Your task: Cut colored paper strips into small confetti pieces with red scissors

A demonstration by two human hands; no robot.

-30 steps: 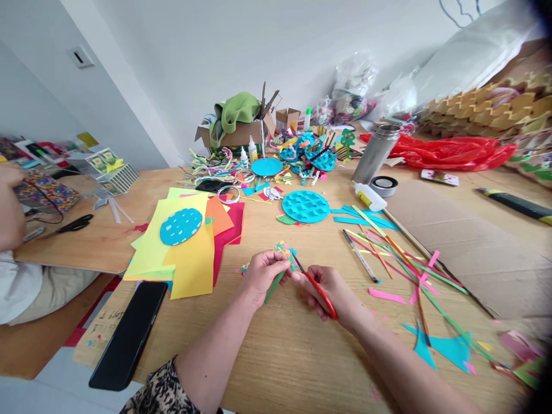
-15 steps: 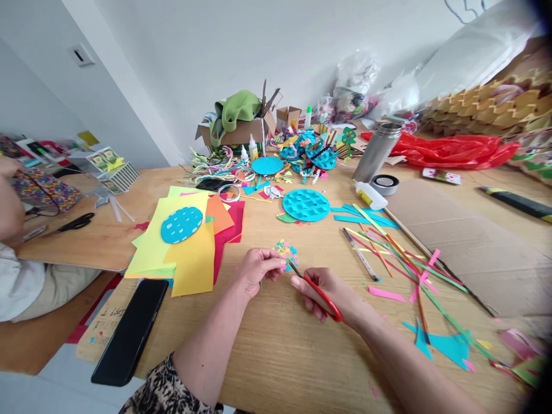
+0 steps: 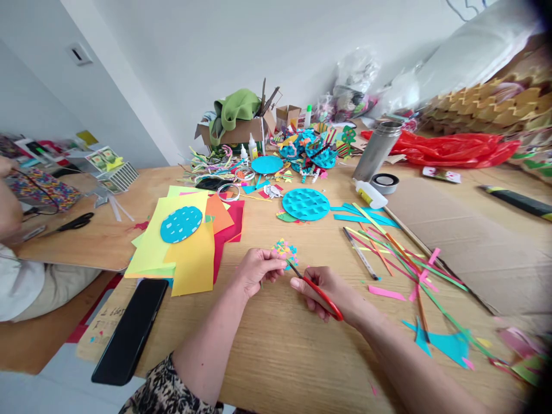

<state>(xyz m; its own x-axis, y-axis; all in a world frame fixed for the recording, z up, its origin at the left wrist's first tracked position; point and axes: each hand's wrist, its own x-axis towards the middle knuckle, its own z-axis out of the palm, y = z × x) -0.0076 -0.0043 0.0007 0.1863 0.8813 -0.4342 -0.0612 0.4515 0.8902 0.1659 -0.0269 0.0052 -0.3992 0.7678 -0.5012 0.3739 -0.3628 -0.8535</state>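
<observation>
Red-handled scissors are gripped in my right hand, with their dark blades pointing up and left. Thumb and fingers of my left hand pinch a small green paper strip at the blade tips. Just beyond the fingertips lies a pile of tiny colored paper bits. Farther back rests a blue woven paper oval. Another blue oval with pale marks lies on yellow paper sheets at the left.
A black phone lies at the table's left edge. Paper strips, a pen, a glue bottle, a steel flask and cardboard are at the right. A person sits at far left beside black scissors.
</observation>
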